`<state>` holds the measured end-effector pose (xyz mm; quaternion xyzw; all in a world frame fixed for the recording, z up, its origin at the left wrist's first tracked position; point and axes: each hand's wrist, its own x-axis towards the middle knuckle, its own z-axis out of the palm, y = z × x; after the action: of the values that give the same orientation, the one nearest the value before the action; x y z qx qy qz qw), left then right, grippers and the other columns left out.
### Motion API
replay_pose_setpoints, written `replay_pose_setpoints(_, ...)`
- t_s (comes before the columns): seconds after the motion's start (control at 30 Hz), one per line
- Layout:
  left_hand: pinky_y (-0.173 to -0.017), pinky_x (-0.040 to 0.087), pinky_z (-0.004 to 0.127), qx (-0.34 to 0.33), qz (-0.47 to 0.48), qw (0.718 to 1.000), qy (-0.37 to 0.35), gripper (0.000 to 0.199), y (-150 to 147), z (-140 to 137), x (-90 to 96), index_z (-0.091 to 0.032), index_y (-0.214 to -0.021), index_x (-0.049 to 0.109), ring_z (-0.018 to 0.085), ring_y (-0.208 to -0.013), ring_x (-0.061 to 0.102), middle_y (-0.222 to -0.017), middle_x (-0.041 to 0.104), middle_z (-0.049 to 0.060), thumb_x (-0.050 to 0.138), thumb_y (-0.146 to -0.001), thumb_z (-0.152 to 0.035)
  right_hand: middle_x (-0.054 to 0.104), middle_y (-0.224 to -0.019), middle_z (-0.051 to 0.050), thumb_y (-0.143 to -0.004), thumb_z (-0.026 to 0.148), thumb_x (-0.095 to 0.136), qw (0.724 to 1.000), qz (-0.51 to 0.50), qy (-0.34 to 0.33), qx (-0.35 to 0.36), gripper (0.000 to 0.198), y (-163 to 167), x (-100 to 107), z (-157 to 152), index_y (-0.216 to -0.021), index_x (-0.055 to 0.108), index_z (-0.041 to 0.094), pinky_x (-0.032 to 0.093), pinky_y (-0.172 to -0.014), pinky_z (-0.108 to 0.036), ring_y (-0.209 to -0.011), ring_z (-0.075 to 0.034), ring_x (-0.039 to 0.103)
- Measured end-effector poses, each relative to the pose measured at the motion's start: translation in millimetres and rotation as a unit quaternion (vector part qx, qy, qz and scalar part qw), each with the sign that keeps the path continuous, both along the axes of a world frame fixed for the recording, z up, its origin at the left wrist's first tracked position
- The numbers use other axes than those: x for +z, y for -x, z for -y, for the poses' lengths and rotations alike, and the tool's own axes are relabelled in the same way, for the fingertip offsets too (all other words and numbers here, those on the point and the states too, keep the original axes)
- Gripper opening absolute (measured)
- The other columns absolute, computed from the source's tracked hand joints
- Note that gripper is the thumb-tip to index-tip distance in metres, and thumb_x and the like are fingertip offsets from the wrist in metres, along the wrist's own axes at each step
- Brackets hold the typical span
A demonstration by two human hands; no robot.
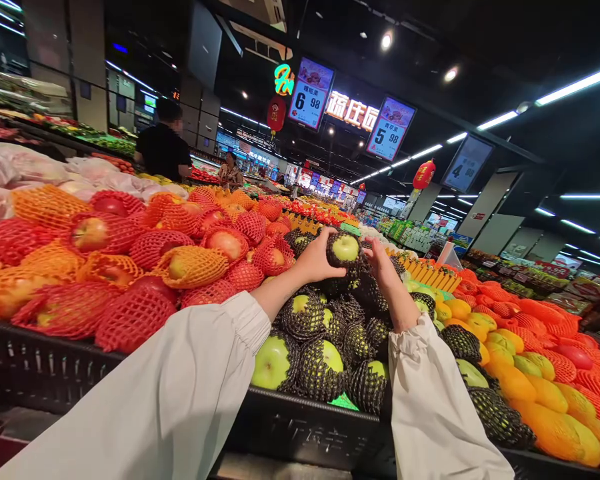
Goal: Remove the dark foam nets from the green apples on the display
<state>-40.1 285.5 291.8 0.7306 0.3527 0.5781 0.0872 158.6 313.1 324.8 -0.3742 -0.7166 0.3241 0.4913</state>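
Note:
A green apple [345, 248] in a black foam net is raised above the heap, its bare top facing me. My left hand [319, 257] is closed round its left side, with the thumb beneath. To the right of that apple, my right hand [381, 267] has its fingers stretched out and apart; whether a fingertip touches the net is hard to tell. Below both hands lie several more netted green apples [321, 368] in a black crate [310, 427]. Loose white sleeves cover both forearms.
Red apples [137, 313] in red and orange nets fill the left side. On the right are yellow-orange mangoes [535, 393] and more red-netted fruit [545, 320]. A yellow slatted divider [430, 272] stands behind. A person in dark clothes [164, 143] is farther back on the left.

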Motion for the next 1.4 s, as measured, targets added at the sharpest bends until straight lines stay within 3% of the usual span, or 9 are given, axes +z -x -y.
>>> replay_pose_setpoints(0.17,-0.1,0.046,0.046,0.194,0.137,0.97,0.042,0.081,13,-7,6.5,-0.02,-0.126,0.036,0.034,-0.119,0.056,-0.129,0.054,0.017,0.084,-0.061,-0.03,0.063,-0.125,-0.008,-0.071,0.08,0.054,0.986,-0.133,-0.05,-0.088,0.073,-5,9,3,-0.123,0.046,0.029,0.053,-0.07,-0.028,-0.114,-0.024,0.062)
replay_pose_setpoints(0.27,-0.1,0.047,0.047,0.237,0.124,0.962,0.045,0.077,18,-6,8.7,-0.021,-0.123,0.04,0.034,-0.121,0.054,-0.129,0.051,0.015,0.085,-0.061,-0.032,0.061,-0.125,-0.009,-0.073,0.078,0.053,0.985,-0.127,-0.068,-0.093,0.072,-5,9,4,-0.124,0.045,0.028,0.053,-0.069,-0.028,-0.112,-0.024,0.062)
replay_pose_setpoints(0.5,-0.102,0.047,0.049,0.121,-0.155,0.971,-0.139,0.077,2,4,4.3,-0.022,-0.132,0.044,0.033,-0.118,0.052,-0.128,0.048,0.013,0.078,-0.063,-0.023,0.048,-0.143,-0.013,-0.066,0.071,0.072,0.993,0.073,-0.087,0.032,0.098,5,3,15,-0.146,0.031,0.029,0.054,-0.092,-0.04,-0.115,-0.026,0.06)
replay_pose_setpoints(0.63,-0.103,0.046,0.046,0.028,-0.249,0.954,-0.165,0.07,-4,2,-0.2,-0.024,-0.136,0.044,0.032,-0.124,0.049,-0.133,0.048,0.013,0.071,-0.071,-0.02,0.055,-0.139,-0.008,-0.068,0.056,0.08,0.969,0.187,-0.148,0.07,0.076,6,3,25,-0.13,0.049,0.025,0.038,-0.114,-0.045,-0.128,-0.028,0.052)
replay_pose_setpoints(0.77,-0.096,0.049,0.043,0.058,-0.28,0.953,-0.099,0.074,2,-2,1.3,-0.025,-0.142,0.039,0.031,-0.121,0.053,-0.137,0.049,0.012,0.072,-0.076,-0.025,0.061,-0.125,-0.009,-0.066,0.053,0.081,0.961,0.219,-0.164,-0.034,0.072,2,1,18,-0.123,0.048,0.024,0.043,-0.106,-0.049,-0.113,-0.03,0.06)
replay_pose_setpoints(0.9,-0.096,0.042,0.048,0.299,-0.291,0.908,0.017,0.059,19,-8,3.1,-0.013,-0.132,0.053,0.039,-0.118,0.052,-0.131,0.055,0.022,0.073,-0.078,-0.024,0.053,-0.133,-0.014,-0.071,0.044,0.078,0.933,0.235,-0.25,-0.107,0.072,-8,-2,0,-0.129,0.042,0.023,0.04,-0.108,-0.05,-0.123,-0.031,0.053)
replay_pose_setpoints(1.0,-0.096,0.037,0.049,0.435,-0.255,0.848,0.163,0.049,36,-17,1.6,-0.008,-0.123,0.061,0.043,-0.122,0.049,-0.132,0.056,0.029,0.073,-0.078,-0.025,0.049,-0.133,-0.014,-0.072,0.034,0.077,0.913,0.315,-0.235,-0.107,0.066,-15,-2,-9,-0.129,0.046,0.024,0.038,-0.111,-0.049,-0.13,-0.032,0.048)
replay_pose_setpoints(1.13,-0.096,0.034,0.052,0.44,-0.238,0.807,0.312,0.055,54,-31,-0.9,-0.006,-0.128,0.062,0.047,-0.126,0.049,-0.137,0.054,0.033,0.069,-0.08,-0.032,0.047,-0.138,-0.014,-0.074,0.028,0.075,0.883,0.429,-0.179,-0.068,0.067,-12,-4,-10,-0.136,0.049,0.025,0.037,-0.113,-0.047,-0.131,-0.031,0.047)
replay_pose_setpoints(1.4,-0.097,0.033,0.056,0.411,-0.274,0.804,0.33,0.056,57,-45,-8.8,-0.008,-0.117,0.07,0.05,-0.123,0.05,-0.126,0.062,0.033,0.078,-0.068,-0.031,0.046,-0.14,-0.016,-0.092,0.051,0.054,0.847,0.444,-0.202,-0.211,0.051,4,-4,0,-0.14,0.052,0.032,0.034,-0.105,-0.062,-0.132,-0.039,0.041)
